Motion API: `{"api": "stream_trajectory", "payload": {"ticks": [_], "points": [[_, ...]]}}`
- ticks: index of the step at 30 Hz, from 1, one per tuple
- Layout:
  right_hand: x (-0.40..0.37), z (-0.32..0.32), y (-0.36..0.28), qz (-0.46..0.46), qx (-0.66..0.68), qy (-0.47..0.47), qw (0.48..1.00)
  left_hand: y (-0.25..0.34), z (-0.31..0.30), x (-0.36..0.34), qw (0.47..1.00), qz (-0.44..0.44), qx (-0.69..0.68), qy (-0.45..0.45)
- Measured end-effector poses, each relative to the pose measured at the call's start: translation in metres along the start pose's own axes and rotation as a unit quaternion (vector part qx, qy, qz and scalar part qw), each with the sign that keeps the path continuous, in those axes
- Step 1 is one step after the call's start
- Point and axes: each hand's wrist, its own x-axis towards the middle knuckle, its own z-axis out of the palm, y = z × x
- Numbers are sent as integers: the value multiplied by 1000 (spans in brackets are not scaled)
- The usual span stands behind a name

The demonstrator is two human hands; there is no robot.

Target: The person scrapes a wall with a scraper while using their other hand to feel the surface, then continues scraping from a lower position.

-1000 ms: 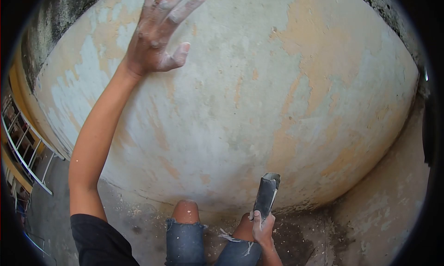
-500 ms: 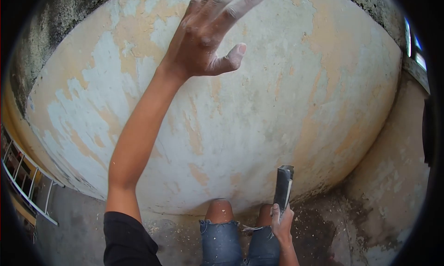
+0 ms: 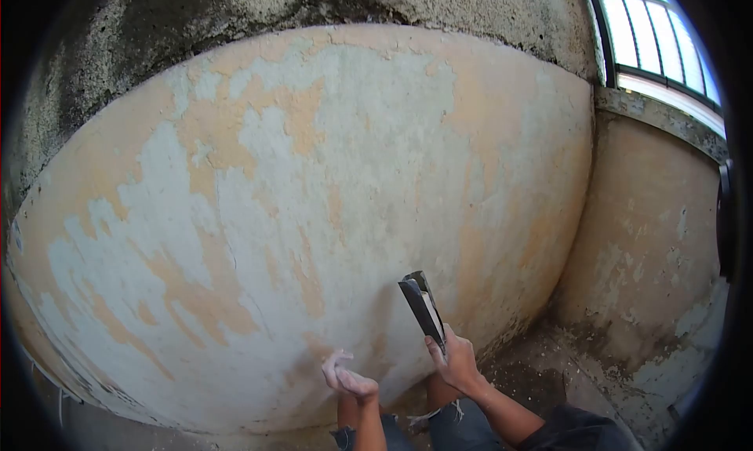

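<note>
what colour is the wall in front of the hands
The wall is patchy whitish-grey with peeling orange-tan patches, dark-stained along the top; head view.

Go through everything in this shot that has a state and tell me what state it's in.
left hand: curled, white with dust, contents unclear
sanding block: gripped at its lower end, raised, tilted left
right hand: shut on the sanding block
wall: paint patchy, worn to pale plaster
window: barred, daylit

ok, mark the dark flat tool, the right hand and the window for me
dark flat tool (image 3: 421, 303), head view, middle of its dark face.
right hand (image 3: 456, 363), head view, back of the hand, below its grip on the tool.
window (image 3: 651, 35), head view, on the barred pane at top right.
</note>
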Motion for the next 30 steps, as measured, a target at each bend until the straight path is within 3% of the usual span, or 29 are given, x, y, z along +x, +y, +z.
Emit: {"api": "stream_trajectory", "payload": {"ticks": [3,8,11,16,19,22,26,30], "points": [[3,20,8,13,11,9,1000,14,10,-3,967,135,212,42],[-40,71,29,22,96,42,994,-12,-16,-30,953,126,268,55],[-36,63,28,41,42,24,998,-13,-31,-34,942,87,322,32],[-18,68,44,-19,13,28,999,-17,-37,-41,923,-15,380,-63],[-30,78,33,12,-10,-10,1000,-21,-37,-38,906,-56,400,-127],[-28,93,30,19,10,13,1000,-21,-40,-32,906,-105,389,-132],[5,99,11,44,92,32,994,-20,-40,-30,905,-106,390,-131],[-2,99,8,37,89,39,995,-24,-43,-34,891,-97,414,-157]]}}
